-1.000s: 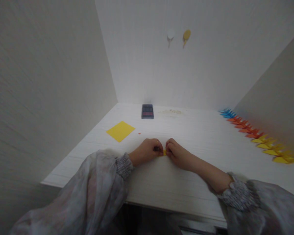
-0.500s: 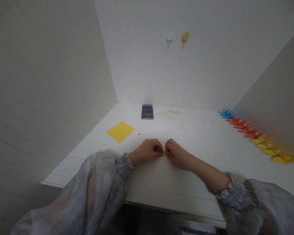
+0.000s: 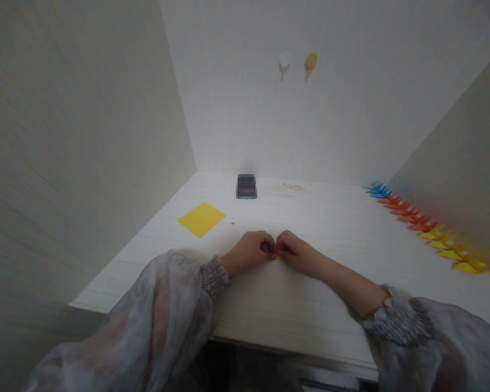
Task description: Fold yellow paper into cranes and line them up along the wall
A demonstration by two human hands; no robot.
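Observation:
My left hand [image 3: 251, 251] and my right hand [image 3: 296, 252] rest side by side on the white table [image 3: 294, 305], knuckles touching. Both are closed in a pinch on a small yellow folded paper piece [image 3: 277, 257], of which only a sliver shows beneath the fingers. A flat yellow paper square [image 3: 201, 218] lies to the left of my left hand, apart from it.
A row of folded paper pieces runs along the right wall: blue [image 3: 378, 190], orange [image 3: 408, 213], yellow [image 3: 457, 251]. A small dark box [image 3: 246, 186] stands at the back. A tiny red scrap [image 3: 232, 223] lies near the yellow square. Two round hooks [image 3: 297, 61] hang on the far wall.
My hands have drawn closer together until they touch, covering most of the small yellow piece that showed between them before.

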